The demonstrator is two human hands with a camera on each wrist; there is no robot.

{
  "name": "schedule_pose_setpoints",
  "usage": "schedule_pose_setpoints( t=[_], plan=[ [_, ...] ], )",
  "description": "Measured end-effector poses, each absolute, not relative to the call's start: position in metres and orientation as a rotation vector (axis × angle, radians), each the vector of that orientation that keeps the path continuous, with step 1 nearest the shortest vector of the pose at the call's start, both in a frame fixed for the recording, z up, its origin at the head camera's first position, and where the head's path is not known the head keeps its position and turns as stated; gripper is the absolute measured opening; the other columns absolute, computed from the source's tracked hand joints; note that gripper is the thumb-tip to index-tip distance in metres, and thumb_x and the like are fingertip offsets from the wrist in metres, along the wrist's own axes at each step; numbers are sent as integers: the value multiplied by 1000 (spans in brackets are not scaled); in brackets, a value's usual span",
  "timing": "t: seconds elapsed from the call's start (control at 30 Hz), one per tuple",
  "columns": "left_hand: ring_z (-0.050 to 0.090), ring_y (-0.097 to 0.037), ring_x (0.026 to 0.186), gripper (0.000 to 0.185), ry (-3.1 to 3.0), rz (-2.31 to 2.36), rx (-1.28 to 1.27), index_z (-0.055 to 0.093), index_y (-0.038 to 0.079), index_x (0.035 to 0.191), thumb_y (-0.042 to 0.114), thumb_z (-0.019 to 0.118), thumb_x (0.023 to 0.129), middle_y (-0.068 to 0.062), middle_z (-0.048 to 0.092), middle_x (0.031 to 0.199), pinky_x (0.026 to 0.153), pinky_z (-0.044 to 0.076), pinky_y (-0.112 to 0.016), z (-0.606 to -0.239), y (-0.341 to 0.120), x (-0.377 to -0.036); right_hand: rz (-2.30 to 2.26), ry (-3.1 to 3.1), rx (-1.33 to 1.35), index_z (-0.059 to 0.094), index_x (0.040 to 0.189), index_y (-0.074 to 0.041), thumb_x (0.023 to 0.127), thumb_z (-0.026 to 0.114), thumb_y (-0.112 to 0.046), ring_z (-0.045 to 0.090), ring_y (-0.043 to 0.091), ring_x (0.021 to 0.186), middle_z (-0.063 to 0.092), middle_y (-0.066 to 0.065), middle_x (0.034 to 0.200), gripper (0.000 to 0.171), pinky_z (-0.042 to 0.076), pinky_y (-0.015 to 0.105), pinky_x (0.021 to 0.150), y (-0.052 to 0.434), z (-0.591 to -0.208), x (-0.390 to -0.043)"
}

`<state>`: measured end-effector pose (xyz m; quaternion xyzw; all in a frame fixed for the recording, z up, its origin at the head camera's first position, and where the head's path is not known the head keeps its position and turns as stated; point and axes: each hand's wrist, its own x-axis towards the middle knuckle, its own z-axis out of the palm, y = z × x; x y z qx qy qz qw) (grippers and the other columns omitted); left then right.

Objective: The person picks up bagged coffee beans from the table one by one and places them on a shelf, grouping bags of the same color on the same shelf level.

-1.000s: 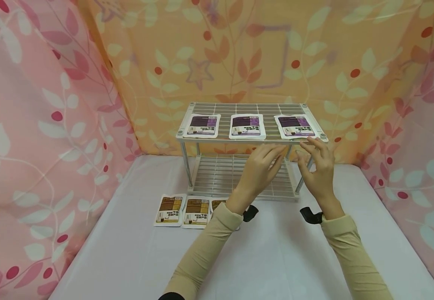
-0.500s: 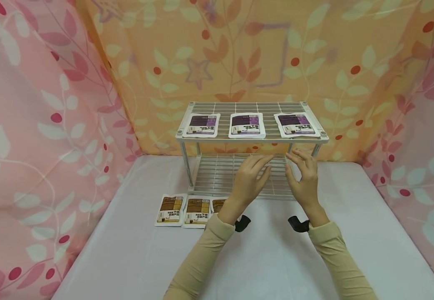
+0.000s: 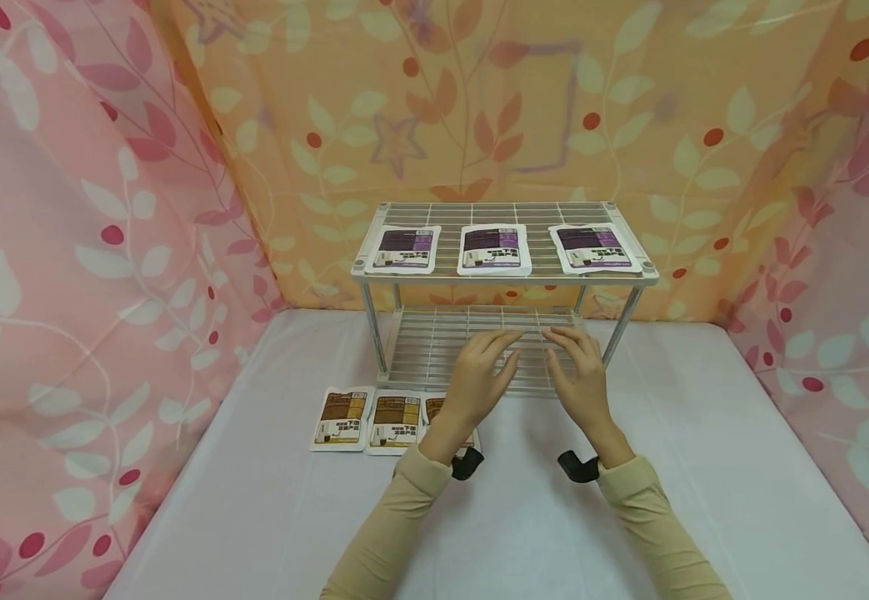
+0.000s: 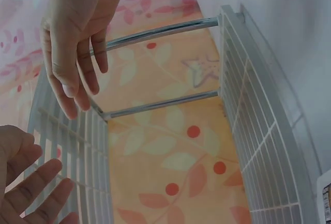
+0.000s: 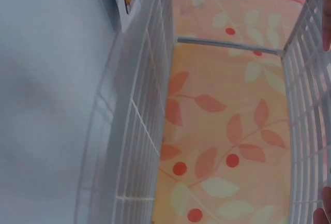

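My left hand and right hand are raised in front of a white wire rack, palms facing each other, with fingers loosely bent. Neither holds anything, and a gap separates them. On the top shelf lie three purple-and-white pouches, on the left, in the middle and on the right. Left of the rack's front, brown-and-white pouches lie in a row: one pouch, a second pouch and a third, partly hidden behind my left forearm. In the left wrist view, both hands show.
A white cloth covers the table. Behind the rack hangs an orange leaf-patterned curtain, with a pink curtain on the left and another pink curtain on the right. The rack's lower shelf is behind my hands.
Both hands have moved down and left, away from the right purple pouch and the top shelf's front edge. The pouches stay where they were.
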<state>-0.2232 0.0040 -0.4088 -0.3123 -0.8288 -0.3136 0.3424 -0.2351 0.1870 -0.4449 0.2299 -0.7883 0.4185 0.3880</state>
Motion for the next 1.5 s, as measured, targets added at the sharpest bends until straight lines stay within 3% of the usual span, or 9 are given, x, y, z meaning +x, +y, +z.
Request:
schedule_pose_setpoints(
  t=[0.57, 0.87, 1.2, 1.5],
  plan=[
    [57, -16, 106, 30, -2256, -862, -763, 63, 11, 116, 15, 65, 87, -2, 64, 112, 95, 45, -26, -440, -17, -220, 1126, -2133, 626, 65, 111, -3, 82, 62, 3, 49, 31, 109, 59, 13, 116, 29, 38, 44, 91, 167, -478, -233],
    [56, -14, 108, 29, -2356, -873, -701, 62, 17, 119, 24, 58, 92, 1, 63, 113, 95, 45, -26, -455, -35, -219, 1164, -2182, 646, 64, 112, -4, 84, 64, -3, 52, 31, 106, 60, 14, 114, 28, 42, 47, 88, 158, -490, -231],
    [59, -21, 107, 30, -2516, -851, -599, 62, 13, 118, 25, 62, 90, -5, 62, 116, 90, 49, -34, -470, -56, -218, 1248, -2401, 660, 57, 120, 1, 86, 64, -6, 54, 35, 106, 55, 19, 119, 35, 51, 49, 81, 144, -502, -226],
    [51, -31, 116, 45, -2806, -901, -413, 55, 14, 128, 23, 67, 86, -11, 57, 125, 89, 49, -44, -478, -80, -213, 1313, -2559, 635, 53, 124, 2, 86, 64, -8, 55, 39, 104, 52, 23, 120, 41, 52, 47, 82, 130, -513, -220]
  ],
)
